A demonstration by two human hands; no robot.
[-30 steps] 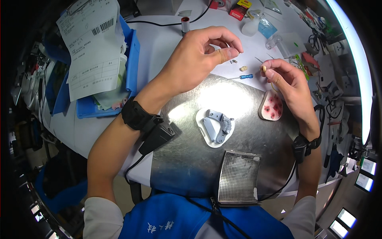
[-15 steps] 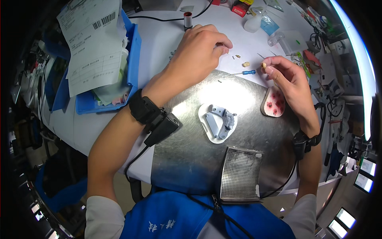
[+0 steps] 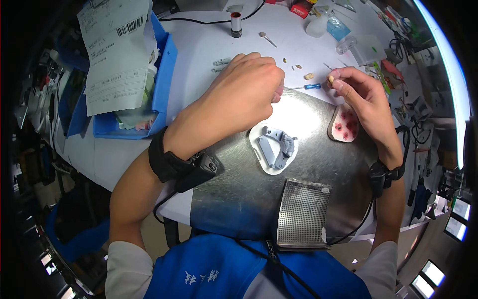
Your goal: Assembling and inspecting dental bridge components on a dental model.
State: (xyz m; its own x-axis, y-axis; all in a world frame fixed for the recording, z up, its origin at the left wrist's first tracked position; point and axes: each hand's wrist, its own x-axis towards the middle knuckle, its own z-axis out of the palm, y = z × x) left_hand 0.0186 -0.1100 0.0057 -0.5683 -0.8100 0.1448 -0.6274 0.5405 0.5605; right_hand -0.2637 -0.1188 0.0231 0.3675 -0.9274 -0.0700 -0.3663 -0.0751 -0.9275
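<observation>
My right hand [image 3: 361,92] pinches a small yellowish dental crown [image 3: 331,79] between thumb and forefinger. Over the upper part of the metal sheet, my left hand [image 3: 249,82] is closed with its fingers curled down; what they hold, if anything, is hidden. Close by its fingertips lies a small blue-handled screwdriver [image 3: 312,86]. A second yellowish crown piece [image 3: 309,76] and several tiny metal parts [image 3: 298,66] rest beyond the screwdriver. A grey dental model [image 3: 271,148] on a white base sits below my left hand. Beneath my right hand is a white, red-spotted pad [image 3: 344,124].
A perforated metal plate [image 3: 302,214] lies at the near edge of the metal sheet [image 3: 229,209]. At left stands a blue bin [image 3: 167,74] with a printed paper [image 3: 114,65]. Farther back are a red-topped cylinder [image 3: 236,25] and a shanked grinding bit [image 3: 268,39].
My left hand has drawn back toward me, from the tiny parts to above the metal sheet, uncovering the grinding bit. My right hand still holds the crown in nearly the same place.
</observation>
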